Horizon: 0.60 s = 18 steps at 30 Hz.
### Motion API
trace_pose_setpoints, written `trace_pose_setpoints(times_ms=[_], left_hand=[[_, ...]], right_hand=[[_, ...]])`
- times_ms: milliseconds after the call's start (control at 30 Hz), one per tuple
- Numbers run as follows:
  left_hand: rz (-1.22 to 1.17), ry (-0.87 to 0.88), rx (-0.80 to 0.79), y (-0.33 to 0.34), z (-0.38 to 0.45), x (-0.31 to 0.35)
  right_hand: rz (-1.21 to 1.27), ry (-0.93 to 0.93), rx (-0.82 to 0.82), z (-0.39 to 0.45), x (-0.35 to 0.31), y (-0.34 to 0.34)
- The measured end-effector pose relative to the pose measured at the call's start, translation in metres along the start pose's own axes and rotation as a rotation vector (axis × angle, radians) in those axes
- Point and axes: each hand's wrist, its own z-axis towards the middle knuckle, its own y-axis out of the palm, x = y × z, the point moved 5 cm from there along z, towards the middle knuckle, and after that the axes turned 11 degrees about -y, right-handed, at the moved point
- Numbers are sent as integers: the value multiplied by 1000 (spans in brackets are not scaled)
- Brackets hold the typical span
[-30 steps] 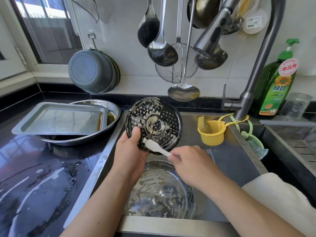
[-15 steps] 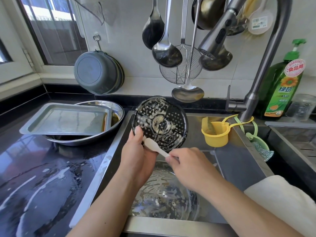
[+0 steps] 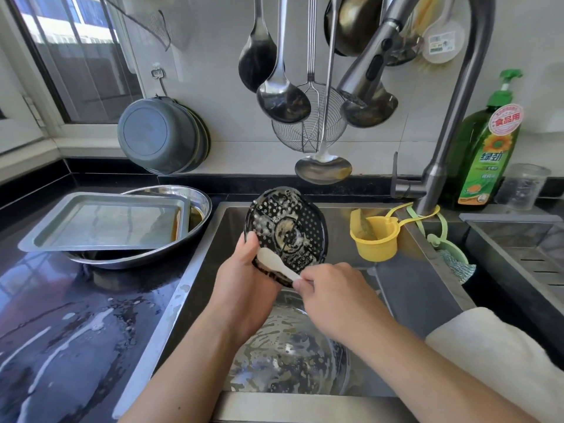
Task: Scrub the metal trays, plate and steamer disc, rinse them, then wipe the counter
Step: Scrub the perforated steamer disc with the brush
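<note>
On the tiled wall hang a dark ladle (image 3: 258,61), a steel spoon (image 3: 282,97), a wire skimmer (image 3: 308,129) and a long steel ladle (image 3: 323,168). Grey basins (image 3: 161,135) hang nested on a hook beside the window (image 3: 76,56). The grey faucet (image 3: 451,111) arches over the sink (image 3: 421,288), its spray head (image 3: 370,64) pointing down to the left. A yellow cup (image 3: 377,238) hangs inside the sink from the faucet base. A green dish soap bottle (image 3: 485,151) stands at the back right, with a clear jar (image 3: 522,186) just beside it. A white cloth (image 3: 500,355) drapes over the sink's right edge.
</note>
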Motion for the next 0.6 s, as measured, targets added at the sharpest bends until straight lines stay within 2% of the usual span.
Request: trace_pose_setpoints(times_ms=[67,133,300,400,600], left_hand=[[106,-45,-77,7,-2,-5],[228,-67,-77,7,-2,-12],[506,-28,98,-4,2,-16],[571,-9,201,-9,1,-12],[571,15,300,-13,1,-7]], right_hand=[[-7,0,44,1,-1,-3],[-15,7,77,3,-2,-8],[-83,58,64,3,6,-11],[-90,111,78,5,15,-14],[-83,255,151,8,43,-25]])
